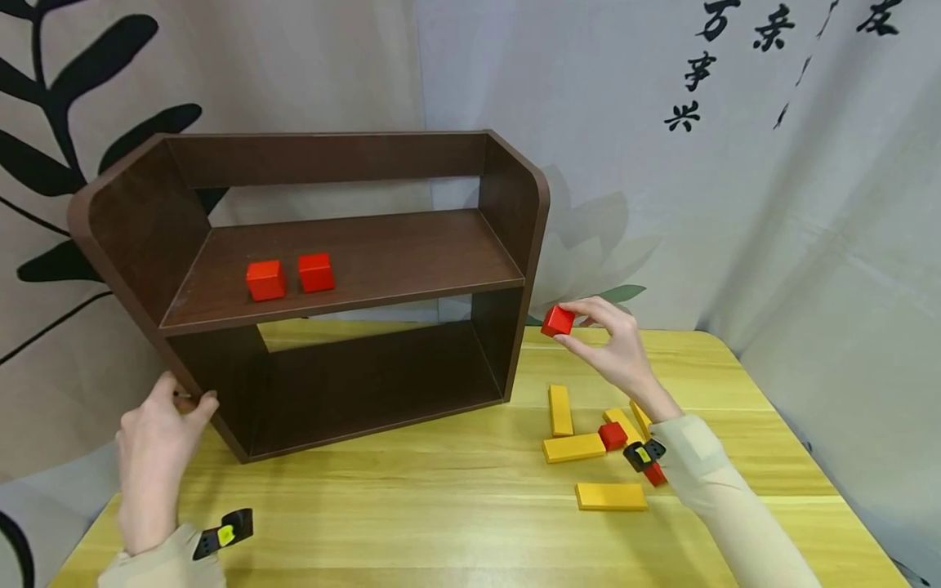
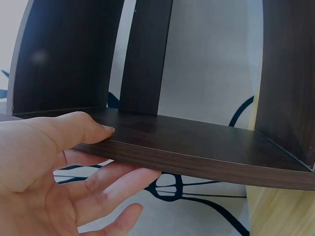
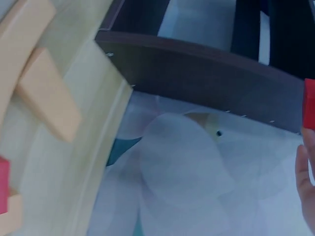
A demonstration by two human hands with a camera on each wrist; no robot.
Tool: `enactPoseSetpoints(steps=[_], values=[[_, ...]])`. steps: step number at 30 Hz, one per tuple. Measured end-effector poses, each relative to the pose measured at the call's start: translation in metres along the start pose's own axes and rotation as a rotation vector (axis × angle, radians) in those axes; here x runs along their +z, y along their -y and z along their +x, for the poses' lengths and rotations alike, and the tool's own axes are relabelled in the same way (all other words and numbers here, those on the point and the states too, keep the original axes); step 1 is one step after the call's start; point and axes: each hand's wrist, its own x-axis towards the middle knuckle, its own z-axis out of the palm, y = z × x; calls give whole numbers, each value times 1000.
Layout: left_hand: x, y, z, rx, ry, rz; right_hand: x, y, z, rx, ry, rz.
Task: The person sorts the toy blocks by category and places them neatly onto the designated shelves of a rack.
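A dark brown two-tier shelf [image 1: 367,245] stands on the table, two red cubes [image 1: 266,280] side by side on the left of its middle board. My left hand [image 1: 163,445] grips the front edge of its left side panel [image 2: 206,164], thumb on the inner face and fingers on the outer one. Off the shelf's right side, my right hand [image 1: 613,343] pinches a red cube [image 1: 558,320] between thumb and fingers, raised above the table. In the right wrist view, that cube [image 3: 309,104] and part of the hand [image 3: 306,169] show only at the right edge.
Several yellow blocks [image 1: 573,447] lie on the right of the wooden table [image 1: 412,523], two more red cubes [image 1: 613,436] among them, one partly behind the right wrist strap. Pale curtains [image 1: 610,98] with leaf prints and black characters hang behind the table.
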Motion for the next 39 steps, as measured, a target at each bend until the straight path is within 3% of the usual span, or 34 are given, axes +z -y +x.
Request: enactPoseSetpoints(steps=[18,28,39], values=[[1,-1,-1,21,-26,-8,10,46,41,-123,15,110],[1,0,-2,17,-18,-5,31,66,64,-164,17,141],[0,-1,-3,30,-33,-8,56,75,83,-152,38,142]])
